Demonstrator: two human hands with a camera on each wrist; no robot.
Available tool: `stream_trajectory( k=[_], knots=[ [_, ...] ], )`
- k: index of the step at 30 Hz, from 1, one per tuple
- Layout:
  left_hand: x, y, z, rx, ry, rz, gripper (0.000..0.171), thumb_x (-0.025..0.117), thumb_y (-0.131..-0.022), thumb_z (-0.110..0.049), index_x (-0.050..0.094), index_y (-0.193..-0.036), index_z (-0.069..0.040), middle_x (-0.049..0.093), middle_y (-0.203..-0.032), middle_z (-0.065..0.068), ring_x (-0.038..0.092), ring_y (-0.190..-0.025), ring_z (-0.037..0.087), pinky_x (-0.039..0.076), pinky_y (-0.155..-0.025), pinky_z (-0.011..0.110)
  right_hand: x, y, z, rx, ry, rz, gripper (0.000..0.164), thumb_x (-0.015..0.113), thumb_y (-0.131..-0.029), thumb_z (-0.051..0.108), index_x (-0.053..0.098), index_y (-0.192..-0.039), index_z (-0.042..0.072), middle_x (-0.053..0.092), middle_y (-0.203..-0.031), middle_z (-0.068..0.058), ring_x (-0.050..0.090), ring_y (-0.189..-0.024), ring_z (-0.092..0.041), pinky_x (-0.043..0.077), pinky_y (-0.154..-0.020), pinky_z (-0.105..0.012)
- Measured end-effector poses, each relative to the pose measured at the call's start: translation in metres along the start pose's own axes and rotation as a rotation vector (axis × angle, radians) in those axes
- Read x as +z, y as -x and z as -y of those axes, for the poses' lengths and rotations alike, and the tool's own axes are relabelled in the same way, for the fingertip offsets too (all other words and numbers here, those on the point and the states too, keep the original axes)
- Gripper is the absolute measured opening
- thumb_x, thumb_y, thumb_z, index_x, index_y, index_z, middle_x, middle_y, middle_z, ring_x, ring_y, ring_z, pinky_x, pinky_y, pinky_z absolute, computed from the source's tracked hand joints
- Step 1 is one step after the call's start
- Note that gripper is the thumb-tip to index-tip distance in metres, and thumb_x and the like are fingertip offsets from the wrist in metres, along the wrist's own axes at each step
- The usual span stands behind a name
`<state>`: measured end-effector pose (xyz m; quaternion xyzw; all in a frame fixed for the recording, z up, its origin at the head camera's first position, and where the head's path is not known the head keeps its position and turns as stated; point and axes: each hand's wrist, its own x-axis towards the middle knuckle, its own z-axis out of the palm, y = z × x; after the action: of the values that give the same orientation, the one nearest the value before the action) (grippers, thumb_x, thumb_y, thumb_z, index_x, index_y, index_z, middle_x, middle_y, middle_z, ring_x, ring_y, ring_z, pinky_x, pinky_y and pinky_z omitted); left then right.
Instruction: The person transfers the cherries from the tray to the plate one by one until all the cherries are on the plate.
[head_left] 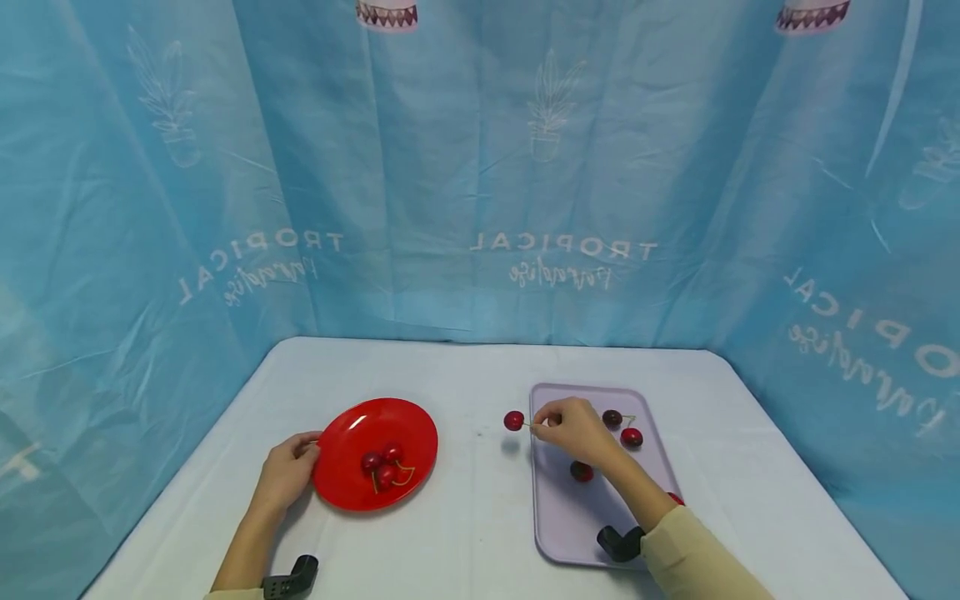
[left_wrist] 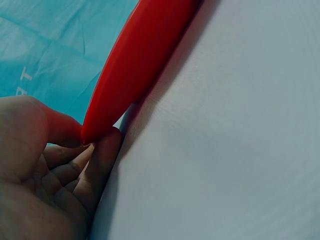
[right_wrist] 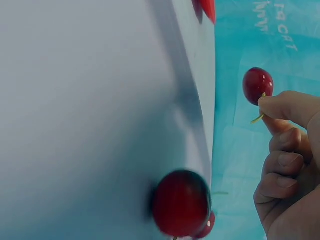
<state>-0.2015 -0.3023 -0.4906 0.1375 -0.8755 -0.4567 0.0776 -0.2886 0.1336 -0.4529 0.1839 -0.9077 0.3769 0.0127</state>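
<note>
My right hand (head_left: 573, 429) pinches the stem of a dark red cherry (head_left: 513, 421) and holds it in the air just left of the lilac tray (head_left: 555, 521); the same cherry (right_wrist: 258, 85) shows above my fingertips (right_wrist: 280, 106) in the right wrist view. Several more cherries lie on the tray, one (head_left: 581, 472) under my wrist and two (head_left: 622, 427) at its far right. My left hand (head_left: 288, 471) grips the left rim of the red plate (head_left: 352, 429), thumb on top and fingers (left_wrist: 102, 157) beneath the plate's edge (left_wrist: 135, 65). Three cherries (head_left: 382, 467) lie on the plate.
A white cloth covers the table (head_left: 480, 375), which a blue printed curtain (head_left: 480, 167) encloses at the back and both sides. Black wrist camera mounts (head_left: 618, 542) show near each forearm. Bare cloth lies between plate and tray.
</note>
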Motion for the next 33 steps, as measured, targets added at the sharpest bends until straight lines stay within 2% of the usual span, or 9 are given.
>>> stream_trajectory(
  k=[7,13,23,33],
  knots=[
    [0.002,-0.001,0.000,-0.006,-0.002,-0.001,0.038,0.045,-0.098,-0.014,0.051,-0.131,0.005,0.055,-0.123,0.027,0.054,-0.108,0.037,0.052,-0.087,0.044,0.008,-0.006,0.008,-0.019,0.001,-0.004,0.006,0.074,-0.082,0.022,0.073,-0.077,0.023,0.050,-0.059,0.003,0.043,-0.055,-0.012,0.033,-0.045,-0.025],
    [0.001,-0.003,0.000,-0.015,-0.002,-0.001,0.039,0.045,-0.099,-0.015,0.051,-0.132,0.004,0.055,-0.125,0.026,0.054,-0.109,0.037,0.052,-0.087,0.043,0.015,-0.009,0.014,-0.018,-0.006,-0.002,0.004,0.075,-0.081,0.023,0.074,-0.077,0.022,0.050,-0.059,0.003,0.044,-0.055,-0.012,0.035,-0.047,-0.024],
    [-0.001,-0.001,-0.002,-0.030,0.000,0.008,0.040,0.047,-0.099,-0.015,0.050,-0.133,0.005,0.054,-0.125,0.026,0.053,-0.110,0.038,0.051,-0.089,0.046,0.031,-0.019,0.028,-0.053,0.008,0.043,0.005,0.073,-0.082,0.028,0.073,-0.077,0.027,0.051,-0.059,0.005,0.044,-0.054,-0.011,0.034,-0.046,-0.025],
    [-0.003,0.000,-0.001,-0.025,0.007,0.013,0.039,0.046,-0.099,-0.015,0.049,-0.132,0.006,0.054,-0.124,0.027,0.053,-0.110,0.039,0.050,-0.089,0.046,0.045,-0.023,0.038,-0.103,-0.012,0.076,0.005,0.073,-0.082,0.025,0.073,-0.077,0.023,0.049,-0.057,0.006,0.041,-0.051,-0.008,0.033,-0.044,-0.023]
  ],
)
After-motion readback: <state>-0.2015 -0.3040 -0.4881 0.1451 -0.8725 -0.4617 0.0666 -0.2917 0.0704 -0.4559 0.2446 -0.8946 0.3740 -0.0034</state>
